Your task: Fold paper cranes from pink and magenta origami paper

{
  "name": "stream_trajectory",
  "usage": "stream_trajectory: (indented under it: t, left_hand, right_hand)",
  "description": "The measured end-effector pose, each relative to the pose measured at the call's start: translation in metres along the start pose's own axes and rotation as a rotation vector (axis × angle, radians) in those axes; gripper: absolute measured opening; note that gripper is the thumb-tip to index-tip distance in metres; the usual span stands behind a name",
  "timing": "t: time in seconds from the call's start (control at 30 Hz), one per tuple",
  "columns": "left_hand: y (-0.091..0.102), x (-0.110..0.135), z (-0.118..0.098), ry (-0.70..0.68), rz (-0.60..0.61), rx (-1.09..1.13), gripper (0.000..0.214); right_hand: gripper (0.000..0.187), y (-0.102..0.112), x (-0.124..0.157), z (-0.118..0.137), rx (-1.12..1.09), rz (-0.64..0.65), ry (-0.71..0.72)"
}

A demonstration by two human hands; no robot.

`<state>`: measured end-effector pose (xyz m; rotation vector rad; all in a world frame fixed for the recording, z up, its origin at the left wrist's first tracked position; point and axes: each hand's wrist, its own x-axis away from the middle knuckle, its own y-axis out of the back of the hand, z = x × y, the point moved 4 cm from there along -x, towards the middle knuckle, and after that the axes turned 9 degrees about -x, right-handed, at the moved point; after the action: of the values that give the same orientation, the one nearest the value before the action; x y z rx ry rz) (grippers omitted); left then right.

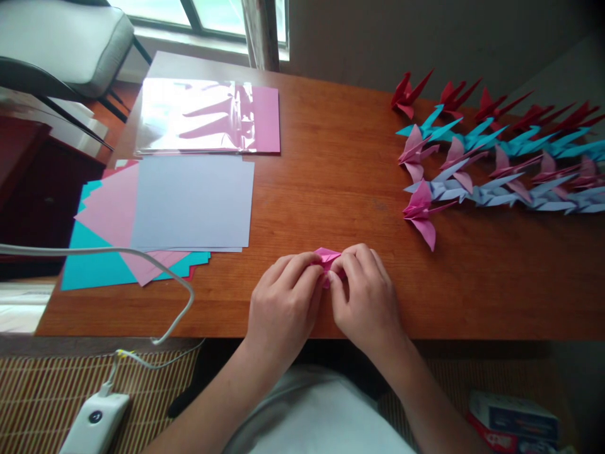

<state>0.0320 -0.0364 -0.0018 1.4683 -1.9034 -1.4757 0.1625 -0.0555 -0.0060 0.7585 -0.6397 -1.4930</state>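
Note:
A small piece of folded pink origami paper point(326, 255) is between my two hands near the front edge of the table. My left hand point(286, 296) pinches its left side. On the other side, the thumb and fingers of my right hand point(363, 293) are closed on the paper. Most of the piece is hidden by my fingers, so its exact shape does not show. To the right stands a finished bright pink paper crane point(420, 214), apart from my hands.
Rows of red cranes point(406, 96), turquoise cranes point(435, 126), light pink cranes point(413, 154) and pale blue cranes point(486, 194) fill the right side. Paper sheets point(193, 202) and a plastic-wrapped pack point(266, 120) lie left. A white cable point(182, 277) crosses the table's left front edge.

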Motion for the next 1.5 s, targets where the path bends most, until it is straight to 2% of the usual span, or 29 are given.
stream_trajectory:
  t: [0.87, 1.1, 1.37, 1.5]
  left_hand:
    - [0.000, 0.000, -0.001, 0.016, 0.022, -0.016, 0.007]
    - [0.000, 0.002, -0.002, 0.025, 0.024, -0.020, 0.006]
    - [0.000, -0.001, -0.002, 0.026, 0.019, -0.030, 0.007]
    - [0.000, -0.001, -0.001, 0.026, 0.014, -0.034, 0.007]
  right_hand:
    - [0.009, 0.000, 0.002, -0.001, -0.028, -0.011, 0.006]
    - [0.009, 0.001, 0.004, -0.005, -0.073, -0.060, 0.025]
    - [0.026, 0.004, 0.008, -0.012, -0.116, -0.128, 0.085]
    - [0.027, 0.006, 0.010, -0.015, -0.167, -0.131, 0.064]
